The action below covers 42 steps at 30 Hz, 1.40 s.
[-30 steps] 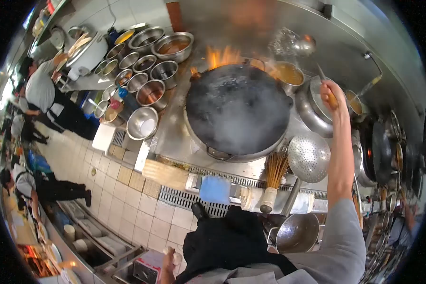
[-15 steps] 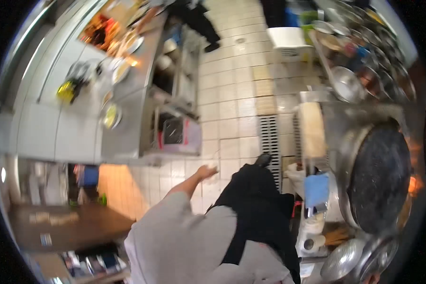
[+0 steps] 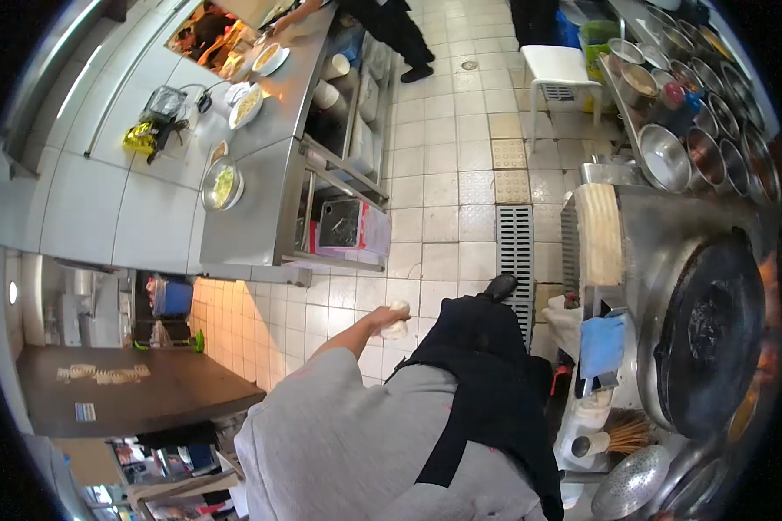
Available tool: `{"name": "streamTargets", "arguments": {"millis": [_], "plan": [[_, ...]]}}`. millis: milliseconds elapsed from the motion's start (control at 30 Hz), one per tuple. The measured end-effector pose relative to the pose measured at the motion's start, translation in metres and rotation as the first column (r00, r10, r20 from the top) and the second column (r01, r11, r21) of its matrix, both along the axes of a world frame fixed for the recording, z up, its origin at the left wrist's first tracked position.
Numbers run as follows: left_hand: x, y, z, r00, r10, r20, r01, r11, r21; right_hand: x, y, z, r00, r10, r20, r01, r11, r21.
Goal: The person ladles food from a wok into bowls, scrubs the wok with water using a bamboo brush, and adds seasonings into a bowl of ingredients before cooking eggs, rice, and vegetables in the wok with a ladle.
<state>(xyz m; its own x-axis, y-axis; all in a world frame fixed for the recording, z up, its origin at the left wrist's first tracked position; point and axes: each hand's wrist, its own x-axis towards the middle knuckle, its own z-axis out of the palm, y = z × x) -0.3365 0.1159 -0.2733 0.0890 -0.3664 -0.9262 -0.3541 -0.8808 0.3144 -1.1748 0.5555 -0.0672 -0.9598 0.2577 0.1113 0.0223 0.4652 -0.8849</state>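
My left hand [image 3: 376,321] hangs out to my left over the tiled floor, fingers closed around a crumpled white cloth [image 3: 397,328]. My right hand is out of sight; its arm does not show past the body. To my right sits a large dark wok [image 3: 712,334] on the stove, with a shiny patch inside it. A blue cloth [image 3: 603,346] hangs on the stove's near edge. Beside it lie a bamboo brush [image 3: 621,438] and a perforated metal strainer [image 3: 632,483].
Steel bowls [image 3: 666,156] crowd the shelf at the far right, near a white stool [image 3: 560,71]. On the left, a steel counter [image 3: 252,208] holds a bowl of chopped greens [image 3: 223,186] and plates of food. Another person's legs [image 3: 387,35] show ahead. A floor drain [image 3: 514,260] runs beside my foot.
The view has shifted so the counter and stove appear farther right, and it is sharper. The white cloth in my left hand shows more plainly. A bit of skin at the lower right edge is gone.
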Motion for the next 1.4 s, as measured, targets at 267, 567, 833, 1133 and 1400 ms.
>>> {"name": "streamTargets", "arguments": {"millis": [267,567,833,1133,1400], "plan": [[-0.009,-0.080,-0.004,0.956,-0.004,-0.295,-0.004,1.000,-0.028,0.087,0.076,-0.064,0.897,0.356,-0.264,-0.344,0.935,0.092],[-0.153,-0.220,0.036,0.803,-0.401,-0.440,0.378,0.914,-0.143,0.248,-0.068,0.049,0.921,0.247,-0.302,-0.150,-0.490,-0.859],[-0.204,-0.261,0.005,0.560,-0.668,-0.490,0.642,0.724,-0.253,0.361,-0.159,0.111,0.936,0.350,-0.038,0.130,-0.445,-0.886],[-0.196,-0.280,-0.020,0.697,-0.568,-0.438,0.651,0.758,0.053,0.429,-0.231,0.032,0.936,-0.098,0.337,0.251,0.859,-0.446],[-0.224,-0.267,0.025,0.424,-0.853,-0.304,0.774,0.516,-0.367,0.462,-0.196,-0.071,0.896,-0.284,0.342,0.268,0.959,0.095]]}}
